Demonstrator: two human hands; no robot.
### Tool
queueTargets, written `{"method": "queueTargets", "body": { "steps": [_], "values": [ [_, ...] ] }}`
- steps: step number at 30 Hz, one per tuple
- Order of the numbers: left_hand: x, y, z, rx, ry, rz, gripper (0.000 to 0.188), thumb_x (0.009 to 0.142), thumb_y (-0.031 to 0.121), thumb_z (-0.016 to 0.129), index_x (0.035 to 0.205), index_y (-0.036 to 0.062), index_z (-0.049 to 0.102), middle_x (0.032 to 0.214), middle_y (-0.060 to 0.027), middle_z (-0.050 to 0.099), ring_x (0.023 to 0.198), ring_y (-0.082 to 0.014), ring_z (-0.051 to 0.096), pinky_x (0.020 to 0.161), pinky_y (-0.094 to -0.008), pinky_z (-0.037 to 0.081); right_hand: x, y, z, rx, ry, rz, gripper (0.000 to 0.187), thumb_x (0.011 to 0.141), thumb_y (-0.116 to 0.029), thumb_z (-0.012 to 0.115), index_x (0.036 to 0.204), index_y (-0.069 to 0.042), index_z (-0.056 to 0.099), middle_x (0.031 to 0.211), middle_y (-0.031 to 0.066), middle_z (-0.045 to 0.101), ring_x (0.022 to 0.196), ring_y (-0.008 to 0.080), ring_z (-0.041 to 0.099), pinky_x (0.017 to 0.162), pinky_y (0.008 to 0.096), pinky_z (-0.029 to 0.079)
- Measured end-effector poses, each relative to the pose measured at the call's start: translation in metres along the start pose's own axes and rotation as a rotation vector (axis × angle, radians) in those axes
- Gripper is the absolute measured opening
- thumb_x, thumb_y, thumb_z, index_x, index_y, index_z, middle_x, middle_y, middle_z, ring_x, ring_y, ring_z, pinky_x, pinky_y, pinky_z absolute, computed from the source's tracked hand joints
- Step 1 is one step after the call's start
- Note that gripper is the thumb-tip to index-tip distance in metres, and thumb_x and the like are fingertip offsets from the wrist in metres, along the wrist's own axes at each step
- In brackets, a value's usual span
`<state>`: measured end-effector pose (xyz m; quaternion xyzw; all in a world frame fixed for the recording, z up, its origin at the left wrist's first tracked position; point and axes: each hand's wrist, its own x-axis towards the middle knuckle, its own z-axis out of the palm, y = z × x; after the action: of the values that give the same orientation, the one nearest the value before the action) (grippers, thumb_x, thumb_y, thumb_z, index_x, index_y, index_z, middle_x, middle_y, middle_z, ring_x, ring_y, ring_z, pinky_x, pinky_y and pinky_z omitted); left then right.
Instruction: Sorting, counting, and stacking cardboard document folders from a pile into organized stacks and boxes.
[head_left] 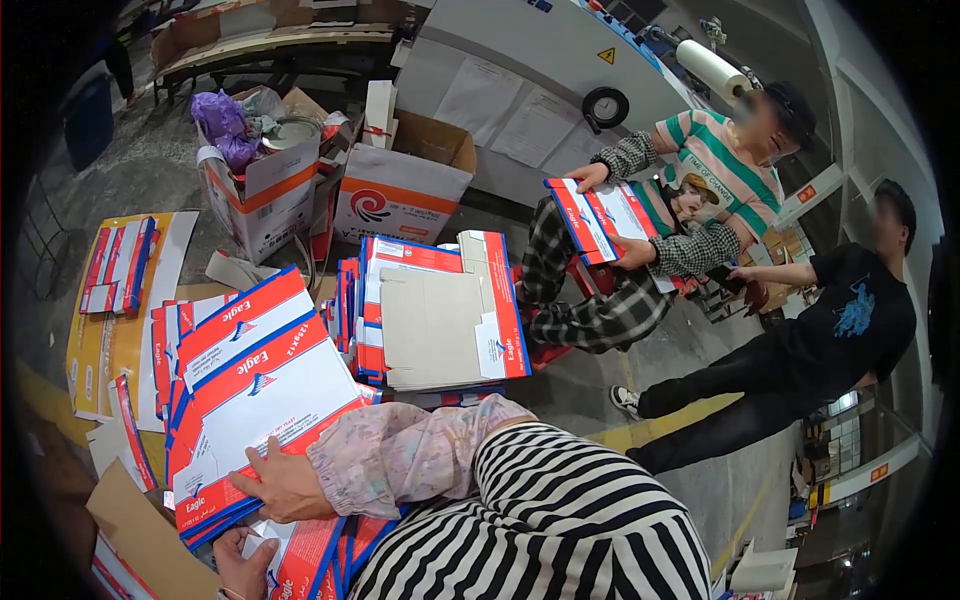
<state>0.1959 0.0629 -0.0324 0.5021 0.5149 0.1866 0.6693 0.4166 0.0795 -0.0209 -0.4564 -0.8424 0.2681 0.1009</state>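
A stack of flat printed cartons [280, 390], red, white and blue, leans before me at the left of my striped legs. My right hand [285, 483], coming from a pink flowered sleeve, lies on the top carton with its fingers spread. Lower down, my left hand [245, 568] is closed at the stack's near edge, thumb over a red carton; its other fingers are partly hidden. More red and blue cartons [300, 550] lie beneath, against my leg. Just beyond stands a pile of such cartons [430, 320] with plain grey backs showing on top.
A seated person holds similar cartons [605, 215] at the right; another person [840, 310] stands behind. Two open cardboard boxes [400, 195] stand at the back, one filled with purple plastic bags [225, 125]. A yellow sheet [125, 320] with small cartons lies far left.
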Motion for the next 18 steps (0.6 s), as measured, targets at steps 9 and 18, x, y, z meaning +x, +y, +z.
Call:
{"method": "queueTargets", "body": {
  "steps": [9,18],
  "values": [
    [-0.002,-0.012,0.000,0.011,0.123,0.071,0.037,0.069,0.004,0.070,0.097,-0.0037,0.047,0.089,-0.0105,0.057,0.078,-0.0139,0.056,0.072,-0.0258,0.046,0.005,-0.006,-0.008,0.033,-0.089,0.159,0.064,0.081,-0.035,0.055,0.135,-0.005,0.038,0.124,0.0410,0.037,0.106,0.0670,0.039,0.072,0.0625,0.049],
    [0.015,-0.051,-0.017,0.153,0.136,0.162,0.034,0.074,0.007,0.068,0.098,-0.0040,0.046,0.091,-0.0099,0.053,0.085,-0.0154,0.051,0.078,-0.0292,0.042,0.006,-0.009,-0.008,0.019,-0.100,0.138,0.067,0.080,-0.029,0.056,0.137,-0.001,0.034,0.125,0.0430,0.035,0.104,0.0675,0.040,0.073,0.0610,0.049]
  ]
}}
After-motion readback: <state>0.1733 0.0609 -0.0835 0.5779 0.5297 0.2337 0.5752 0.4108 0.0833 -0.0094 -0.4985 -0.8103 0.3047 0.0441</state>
